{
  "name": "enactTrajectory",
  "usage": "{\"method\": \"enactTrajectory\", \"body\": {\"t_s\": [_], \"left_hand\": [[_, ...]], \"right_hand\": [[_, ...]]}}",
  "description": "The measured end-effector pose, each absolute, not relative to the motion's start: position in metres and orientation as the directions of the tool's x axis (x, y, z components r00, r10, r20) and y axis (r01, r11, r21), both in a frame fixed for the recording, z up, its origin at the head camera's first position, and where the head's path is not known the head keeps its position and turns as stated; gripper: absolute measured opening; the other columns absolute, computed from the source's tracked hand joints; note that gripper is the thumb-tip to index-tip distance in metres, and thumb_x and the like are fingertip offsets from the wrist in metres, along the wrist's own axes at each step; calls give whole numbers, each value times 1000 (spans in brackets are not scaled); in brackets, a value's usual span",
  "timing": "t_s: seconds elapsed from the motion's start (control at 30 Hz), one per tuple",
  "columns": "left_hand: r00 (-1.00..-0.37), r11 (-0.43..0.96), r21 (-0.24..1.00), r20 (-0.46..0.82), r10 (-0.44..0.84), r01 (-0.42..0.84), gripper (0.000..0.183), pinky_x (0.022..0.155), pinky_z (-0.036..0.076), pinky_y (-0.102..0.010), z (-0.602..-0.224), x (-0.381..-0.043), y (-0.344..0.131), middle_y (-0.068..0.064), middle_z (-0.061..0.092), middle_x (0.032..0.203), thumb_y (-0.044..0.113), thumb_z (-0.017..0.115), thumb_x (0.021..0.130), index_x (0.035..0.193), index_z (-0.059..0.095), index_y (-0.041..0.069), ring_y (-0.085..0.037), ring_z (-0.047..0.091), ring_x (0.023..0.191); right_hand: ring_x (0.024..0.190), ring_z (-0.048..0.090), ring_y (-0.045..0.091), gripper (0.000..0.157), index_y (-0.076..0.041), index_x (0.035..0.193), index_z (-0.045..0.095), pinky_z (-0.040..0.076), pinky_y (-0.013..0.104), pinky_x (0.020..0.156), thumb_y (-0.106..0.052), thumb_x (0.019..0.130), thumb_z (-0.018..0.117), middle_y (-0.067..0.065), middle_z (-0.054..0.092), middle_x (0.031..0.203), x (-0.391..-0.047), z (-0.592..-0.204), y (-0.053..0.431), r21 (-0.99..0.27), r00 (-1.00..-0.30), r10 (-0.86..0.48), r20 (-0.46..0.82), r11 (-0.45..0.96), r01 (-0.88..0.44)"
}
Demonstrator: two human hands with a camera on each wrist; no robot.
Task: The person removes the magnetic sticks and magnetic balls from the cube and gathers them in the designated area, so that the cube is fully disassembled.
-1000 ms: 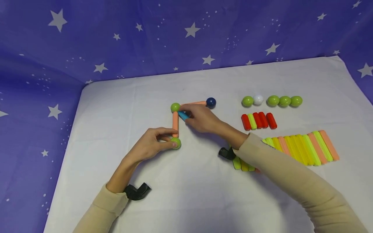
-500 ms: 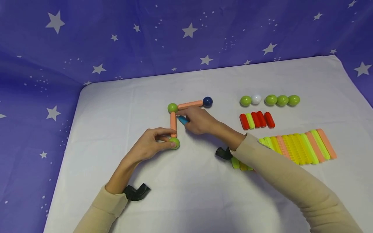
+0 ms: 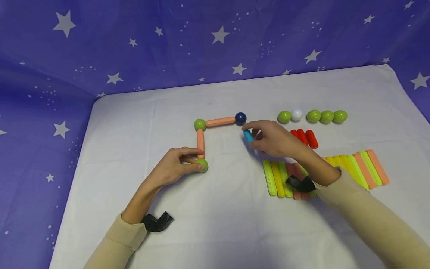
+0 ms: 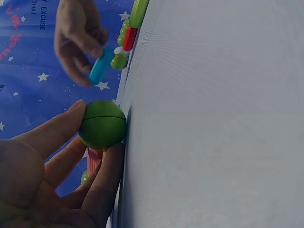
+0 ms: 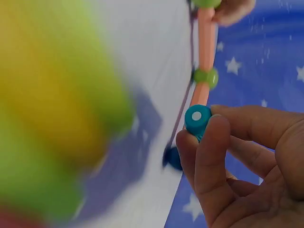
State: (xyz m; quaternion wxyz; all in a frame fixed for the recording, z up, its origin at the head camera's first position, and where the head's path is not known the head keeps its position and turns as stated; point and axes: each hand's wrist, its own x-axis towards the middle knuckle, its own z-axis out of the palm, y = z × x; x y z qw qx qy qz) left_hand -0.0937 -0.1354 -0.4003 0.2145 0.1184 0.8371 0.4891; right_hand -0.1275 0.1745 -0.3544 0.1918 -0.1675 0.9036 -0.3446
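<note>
My left hand (image 3: 174, 164) holds a green ball (image 4: 102, 124) between thumb and fingers at the near end of an orange rod (image 3: 200, 141). That rod runs up to a second green ball (image 3: 199, 124), from which another orange rod (image 3: 220, 121) leads right to a dark blue ball (image 3: 240, 118). Together they form a corner shape on the white cloth. My right hand (image 3: 273, 138) pinches a short blue rod (image 3: 248, 136) just below the dark blue ball. In the right wrist view the pale round end of the blue rod (image 5: 197, 117) faces the camera.
At the right lie several green balls (image 3: 327, 116) and a white ball (image 3: 296, 114) in a row. Red short rods (image 3: 312, 139) sit below them, partly behind my right hand. A long row of yellow, lime and orange rods (image 3: 346, 170) lies nearer, under my right forearm.
My right hand has moved right with the blue rod, from beside the corner green ball to below the dark blue ball. My left hand stays on its green ball.
</note>
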Motion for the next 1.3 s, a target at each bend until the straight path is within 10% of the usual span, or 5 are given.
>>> {"method": "enactTrajectory", "body": {"t_s": [1.3], "left_hand": [[-879,476,879,-242,410,-20,46,83,47,-39,-400,-93,-135,-1,70,108,25,82,82,124,69,11,-18,65,93]], "right_hand": [[98,49,35,36,10,119,65,45,51,89,6,84,59,23,57,111,-120,-367,215,-434,-931,-306,-197,879,-197]]}}
